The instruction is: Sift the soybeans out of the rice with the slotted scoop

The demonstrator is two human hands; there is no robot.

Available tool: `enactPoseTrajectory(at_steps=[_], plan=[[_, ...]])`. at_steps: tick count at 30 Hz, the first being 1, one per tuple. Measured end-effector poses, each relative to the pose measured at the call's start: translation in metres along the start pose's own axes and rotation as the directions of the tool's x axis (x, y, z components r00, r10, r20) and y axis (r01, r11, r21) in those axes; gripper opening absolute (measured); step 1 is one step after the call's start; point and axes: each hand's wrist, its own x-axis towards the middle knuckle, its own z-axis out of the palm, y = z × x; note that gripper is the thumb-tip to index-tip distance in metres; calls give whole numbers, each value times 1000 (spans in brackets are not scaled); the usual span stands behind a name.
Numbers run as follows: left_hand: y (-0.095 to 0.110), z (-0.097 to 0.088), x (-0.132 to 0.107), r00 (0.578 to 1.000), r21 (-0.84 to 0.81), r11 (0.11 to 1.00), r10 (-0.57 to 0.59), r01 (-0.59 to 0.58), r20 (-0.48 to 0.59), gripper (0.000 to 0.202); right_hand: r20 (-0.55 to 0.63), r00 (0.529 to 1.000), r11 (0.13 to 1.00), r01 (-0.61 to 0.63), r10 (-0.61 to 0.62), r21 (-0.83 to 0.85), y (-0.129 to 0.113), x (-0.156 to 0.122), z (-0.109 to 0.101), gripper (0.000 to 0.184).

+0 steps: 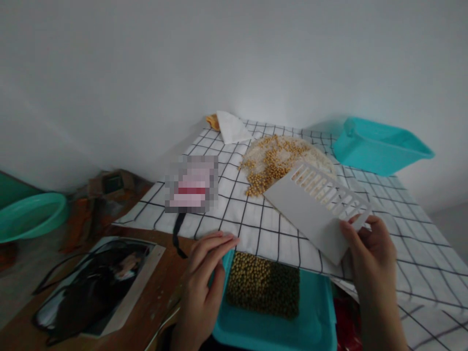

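Note:
My right hand (371, 253) grips a flat, pale grey slotted plate (310, 209) by its near right corner, thumb on top. The plate is tilted over the checked cloth, its far edge at a spread of yellow soybeans (272, 165) beside pale grains (318, 158). My left hand (208, 273) has its fingers stretched out together, tips over the cloth edge by the corner of a turquoise tray (314, 307). Whether it touches the tray's rim I cannot tell. Inside the tray lies a layer of soybeans (263, 282), darker on the right.
A turquoise bin (380, 146) stands at the back right of the checked cloth (252, 219). Folded white paper (232, 127) lies at the back left, near a blurred-out pink item (193, 185). A magazine (120, 302) with a black cord rests lower left; a green basin (32, 217) is beyond.

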Motion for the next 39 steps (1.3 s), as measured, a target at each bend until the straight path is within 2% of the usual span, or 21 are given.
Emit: enactPoseTrajectory(at_steps=[5,10,15,21,28,39], plan=[[1,0,1,1000,-11,1000,13,-13,-17,41,-78,996,999,40,-38,16,0,1,1,32],[3,0,4,999,-11,999,35,-35,-18,41,-44,999,1000,22,-22,8,2,1,0,34],[3,0,3,999,-3,1000,29,-29,-22,41,17,999,999,37,-37,13,3,0,-2,29],[5,-1,4,999,-2,999,47,-47,-25,41,-17,998,998,58,-58,-14,2,1,-2,29],[4,-1,2,1000,0,1000,23,-23,-15,40,36,997,998,63,-62,-27,1,-1,-1,26],[3,-1,5,1000,15,1000,27,-27,-6,40,45,996,997,78,-78,-14,-1,-2,-1,26]])
